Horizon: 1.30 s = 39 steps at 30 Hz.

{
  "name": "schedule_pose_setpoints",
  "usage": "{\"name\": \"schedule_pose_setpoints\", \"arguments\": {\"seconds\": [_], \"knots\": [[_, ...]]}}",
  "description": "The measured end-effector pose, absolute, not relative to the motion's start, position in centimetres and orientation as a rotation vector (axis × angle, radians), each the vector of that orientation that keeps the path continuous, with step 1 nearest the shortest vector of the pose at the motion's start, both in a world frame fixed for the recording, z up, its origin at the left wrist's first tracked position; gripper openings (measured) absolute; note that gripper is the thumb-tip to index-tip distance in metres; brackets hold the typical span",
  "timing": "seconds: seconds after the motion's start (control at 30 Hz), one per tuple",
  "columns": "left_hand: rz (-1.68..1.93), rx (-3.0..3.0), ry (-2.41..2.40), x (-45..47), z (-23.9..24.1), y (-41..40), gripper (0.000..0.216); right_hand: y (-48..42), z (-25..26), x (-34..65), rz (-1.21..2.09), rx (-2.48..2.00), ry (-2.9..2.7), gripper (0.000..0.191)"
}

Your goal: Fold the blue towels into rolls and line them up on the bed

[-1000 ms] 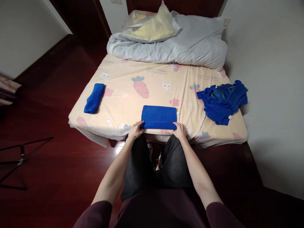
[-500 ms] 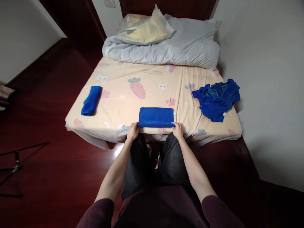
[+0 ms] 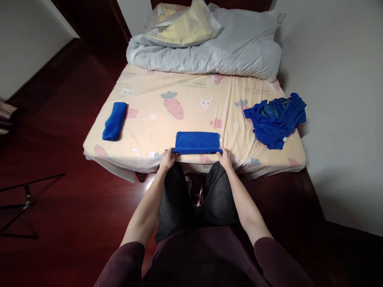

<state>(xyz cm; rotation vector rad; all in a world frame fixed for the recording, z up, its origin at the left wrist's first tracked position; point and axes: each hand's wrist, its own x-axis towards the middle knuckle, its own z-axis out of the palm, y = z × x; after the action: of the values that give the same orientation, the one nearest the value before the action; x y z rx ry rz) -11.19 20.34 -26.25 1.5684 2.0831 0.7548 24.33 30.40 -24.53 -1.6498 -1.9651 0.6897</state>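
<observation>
Blue cloth (image 3: 197, 140), centre frame, is part-rolled; your left hand (image 3: 168, 159) and right hand (image 3: 225, 158) pinch its near ends. Folded blue bundle (image 3: 115, 121), frame left, looks done; crumpled blue pile (image 3: 277, 123), frame right, sits unfolded.

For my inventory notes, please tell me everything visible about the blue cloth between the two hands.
The blue cloth is plain and looks soft, perhaps fleece. It lies as a wide rectangle on the patterned bedsheet, close to the bed's near edge, long sides running left to right. A narrow folded or rolled strip runs along its near side. A small white tag shows at its right edge. The left grip holds the strip's left end, the right grip its right end.
</observation>
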Motion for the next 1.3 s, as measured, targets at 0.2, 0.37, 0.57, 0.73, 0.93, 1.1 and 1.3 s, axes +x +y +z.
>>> {"name": "schedule_pose_setpoints", "arguments": {"seconds": [0.2,0.37,0.57,0.73,0.93,1.1,1.3], "knots": [[0.770,1.473,2.213,-11.0,-26.5,20.5,0.027,30.0,-24.2,24.1,0.747,-1.826,-1.893,0.033],[0.748,1.409,2.268,-10.7,-26.3,20.7,0.031,30.0,-23.7,23.8,0.749,-1.937,-1.893,0.036],[0.755,1.434,2.274,-10.3,-26.3,20.8,0.035,29.9,-23.1,23.4,0.741,-2.019,-1.923,0.038],[0.786,1.437,2.283,-10.0,-26.4,20.8,0.037,29.6,-22.8,23.2,0.716,-2.060,-1.937,0.038],[0.753,1.406,2.322,-9.6,-25.6,21.0,0.037,29.8,-22.2,23.0,0.733,-2.114,-1.954,0.039],[0.716,1.409,2.329,-9.3,-24.9,20.9,0.035,29.9,-22.1,23.0,0.741,-2.124,-1.966,0.038],[0.738,1.408,2.297,-9.5,-25.1,20.7,0.033,30.0,-22.8,23.2,0.757,-2.057,-1.914,0.034]]}}
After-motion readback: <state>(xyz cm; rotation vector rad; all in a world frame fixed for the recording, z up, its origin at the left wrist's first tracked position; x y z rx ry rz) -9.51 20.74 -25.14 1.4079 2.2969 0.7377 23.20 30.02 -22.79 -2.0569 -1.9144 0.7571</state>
